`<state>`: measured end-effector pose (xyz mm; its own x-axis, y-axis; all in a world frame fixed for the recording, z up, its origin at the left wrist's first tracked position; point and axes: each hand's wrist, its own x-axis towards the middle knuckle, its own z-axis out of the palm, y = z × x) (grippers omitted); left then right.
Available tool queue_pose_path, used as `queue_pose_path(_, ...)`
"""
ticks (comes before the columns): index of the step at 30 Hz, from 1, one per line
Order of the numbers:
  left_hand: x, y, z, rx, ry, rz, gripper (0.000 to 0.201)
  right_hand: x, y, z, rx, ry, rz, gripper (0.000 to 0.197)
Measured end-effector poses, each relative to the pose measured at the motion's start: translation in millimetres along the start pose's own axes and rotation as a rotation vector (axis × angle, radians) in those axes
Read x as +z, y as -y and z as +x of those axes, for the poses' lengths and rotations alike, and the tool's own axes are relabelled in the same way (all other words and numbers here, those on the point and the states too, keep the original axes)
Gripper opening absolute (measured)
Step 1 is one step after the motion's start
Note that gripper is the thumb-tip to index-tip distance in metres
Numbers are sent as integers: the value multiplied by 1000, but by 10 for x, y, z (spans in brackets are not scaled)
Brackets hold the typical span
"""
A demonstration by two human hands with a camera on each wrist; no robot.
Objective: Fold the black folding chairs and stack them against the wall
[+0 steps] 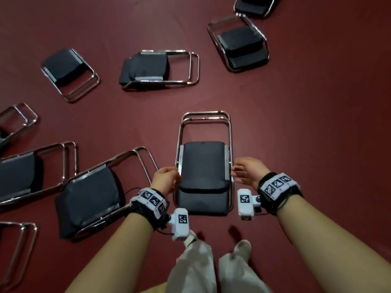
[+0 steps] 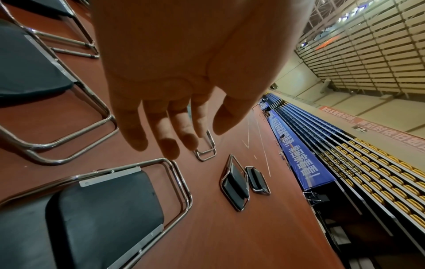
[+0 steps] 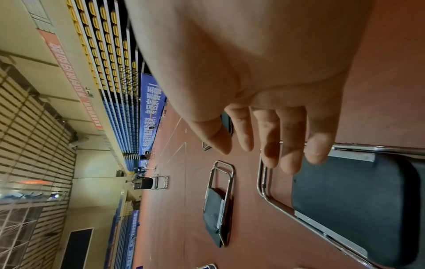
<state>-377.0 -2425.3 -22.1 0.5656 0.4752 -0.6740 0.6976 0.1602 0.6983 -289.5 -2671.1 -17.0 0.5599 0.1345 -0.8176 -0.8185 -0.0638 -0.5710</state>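
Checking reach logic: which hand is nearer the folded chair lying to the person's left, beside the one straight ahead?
Left. The left hand hangs between the centre chair and the folded chair on the left; the right hand is beyond the centre chair's far rail.

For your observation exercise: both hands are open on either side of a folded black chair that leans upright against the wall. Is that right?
Not quite. The chair lies flat on the red floor, not against a wall, as the head view shows. The left hand and right hand are indeed open beside it.

Indoor sports arena: tiered spectator seats (image 2: 379, 174), red court floor (image 1: 296, 123).
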Motion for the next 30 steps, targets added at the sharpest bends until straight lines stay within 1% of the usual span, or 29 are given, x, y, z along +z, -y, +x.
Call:
queue_pose_path(4, 172, 296, 168, -35, 11, 61, 16, -46, -374, 226, 59, 6, 21, 10)
queue_pose_path(8, 282, 745, 617, -62, -2, 101, 17, -22, -823, 727, 78, -28, 19, 6)
queue_pose_path(11, 271, 1172, 1059, -93, -12, 106, 15, 114, -1283, 1179, 103, -83, 39, 8)
queue_pose_path(14, 160, 1674, 1533, -113, -26, 144, 13, 311, -1799, 1582, 136, -125, 71, 7)
queue_pose_path(17, 6, 2289, 2081, -109, -6, 213, 12, 572, -2397, 2024, 140, -153, 110, 10)
queue_pose_path(20, -107, 2873, 2544, -70, 17, 264, 11, 795, -2989, 2434, 150, -183, 102, 8)
queue_pose_path(23, -194, 3476, 2961, -56, 26, 283, 10, 931, -3550, 2896, 161, -187, 65, 12)
queue_pose_path(27, -34, 4287, 3574, 1, -20, 277, 15, 918, -4241, 3689, 129, -192, 60, 17)
queue_pose_path(30, 149, 4770, 3990, 42, -80, 311, 20, 872, -4628, 4159, 88, -199, 22, 19)
